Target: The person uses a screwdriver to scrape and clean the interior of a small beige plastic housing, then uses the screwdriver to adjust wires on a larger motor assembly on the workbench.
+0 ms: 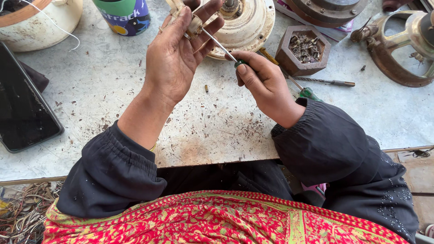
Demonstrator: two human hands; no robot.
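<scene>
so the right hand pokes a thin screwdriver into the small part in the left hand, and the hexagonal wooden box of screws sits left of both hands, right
Not quite. The hexagonal wooden box of screws sits to the right of both hands, as the head view shows. The rest holds: the right hand pokes a thin screwdriver into the small part held in the left hand.

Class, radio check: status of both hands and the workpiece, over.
Left hand gripping small cream part. Right hand driving thin screwdriver into it. Round motor housing close behind.

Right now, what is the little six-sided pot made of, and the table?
The six-sided pot looks like brown wood, dull and matte, with thick walls; small metal bits fill it. The table looks like painted metal sheet, pale and worn, with rusty brown specks and scratches, though it could be another hard board.
</scene>
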